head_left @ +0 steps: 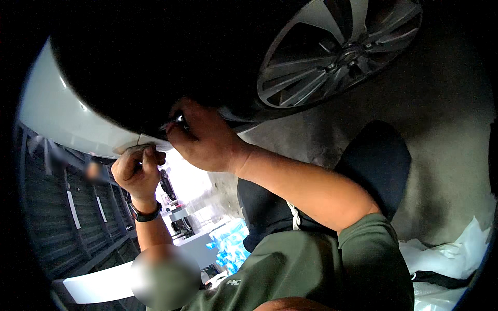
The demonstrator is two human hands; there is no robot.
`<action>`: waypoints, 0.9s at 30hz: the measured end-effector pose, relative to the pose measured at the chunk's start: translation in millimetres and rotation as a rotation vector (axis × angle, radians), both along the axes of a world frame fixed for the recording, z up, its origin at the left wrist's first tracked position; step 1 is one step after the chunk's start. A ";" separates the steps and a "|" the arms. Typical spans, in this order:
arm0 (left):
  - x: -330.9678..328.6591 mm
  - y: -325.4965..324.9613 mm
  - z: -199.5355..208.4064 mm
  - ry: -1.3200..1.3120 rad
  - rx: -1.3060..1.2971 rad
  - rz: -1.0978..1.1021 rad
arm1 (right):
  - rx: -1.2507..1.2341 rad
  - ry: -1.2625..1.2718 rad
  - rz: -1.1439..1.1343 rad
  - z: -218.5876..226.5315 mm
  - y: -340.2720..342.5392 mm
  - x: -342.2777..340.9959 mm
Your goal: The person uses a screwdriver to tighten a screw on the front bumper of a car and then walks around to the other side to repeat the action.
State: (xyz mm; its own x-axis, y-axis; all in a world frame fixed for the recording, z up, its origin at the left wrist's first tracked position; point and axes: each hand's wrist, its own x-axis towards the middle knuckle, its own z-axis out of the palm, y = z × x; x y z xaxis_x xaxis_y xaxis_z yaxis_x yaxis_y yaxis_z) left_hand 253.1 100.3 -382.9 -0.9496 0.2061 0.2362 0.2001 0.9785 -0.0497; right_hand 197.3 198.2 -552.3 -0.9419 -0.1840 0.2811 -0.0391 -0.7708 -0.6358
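The white fender (98,122) of a car curves round a dark wheel arch at the upper left. At its lower edge, near a panel seam, my left hand (137,168) has its fingers curled and pressed together; what they hold, if anything, is hidden. A dark watch is on that wrist. My right hand (202,140) reaches up to the rim of the arch, its fingers closed round a small shiny metal piece (180,118). Too little of that piece shows to tell its kind. Deep shadow hides the inside of the arch.
Above and right of my hands is the tyre with its grey spoked alloy wheel (347,54). My bent knee (376,155) is below it. White plastic sheeting (451,251) lies on the concrete floor at the lower right. Blue-and-white plastic (231,246) is in the background.
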 end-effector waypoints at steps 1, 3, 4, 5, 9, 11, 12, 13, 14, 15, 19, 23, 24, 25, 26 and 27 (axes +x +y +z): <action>-0.6 -2.9 2.1 -0.002 -0.006 0.002 | -0.011 -0.015 -0.001 2.7 -0.2 -1.1; -1.9 -7.5 7.0 -0.001 -0.110 -0.058 | -0.029 -0.033 0.001 5.5 1.5 -2.7; -1.5 -5.3 7.6 -0.004 -0.116 -0.054 | -0.034 -0.051 0.069 7.5 5.7 -4.2; -0.4 -1.9 8.3 -0.005 -0.117 -0.034 | -0.039 -0.068 0.137 9.5 9.6 -5.8; -4.0 -1.0 8.1 0.009 -0.213 -0.079 | 0.040 -0.080 0.223 10.8 16.5 -13.9; -4.5 0.0 8.0 0.014 -0.234 -0.080 | 0.011 -0.071 0.342 9.1 17.9 -17.4; -5.2 0.2 7.7 0.020 -0.252 -0.083 | 0.008 -0.073 0.343 8.8 16.4 -17.4; -6.9 1.2 6.6 0.019 -0.255 -0.083 | 0.026 -0.069 0.325 8.9 14.7 -16.7; -8.9 3.2 5.2 0.012 -0.231 -0.093 | 0.044 -0.066 0.308 8.8 13.6 -16.3; -10.5 4.5 3.8 0.006 -0.206 -0.104 | 0.040 -0.066 0.308 7.6 13.2 -16.1; -6.7 2.7 2.2 0.013 -0.160 -0.016 | 0.044 -0.040 0.301 4.6 13.1 -17.1; -0.4 -7.8 9.4 0.018 -0.235 0.016 | -0.002 -0.115 0.337 7.2 14.7 -14.0; 1.4 -9.5 10.1 0.021 -0.246 -0.006 | -0.008 -0.113 0.341 8.1 12.1 -11.3; 0.5 -8.5 9.0 0.016 -0.254 -0.007 | 0.007 -0.097 0.294 7.9 12.2 -10.7; 0.0 -7.5 7.9 0.039 -0.267 -0.001 | 0.023 -0.081 0.248 7.4 12.6 -10.2; -1.1 -5.8 7.5 0.061 -0.281 0.006 | 0.013 -0.085 0.249 6.5 13.4 -9.7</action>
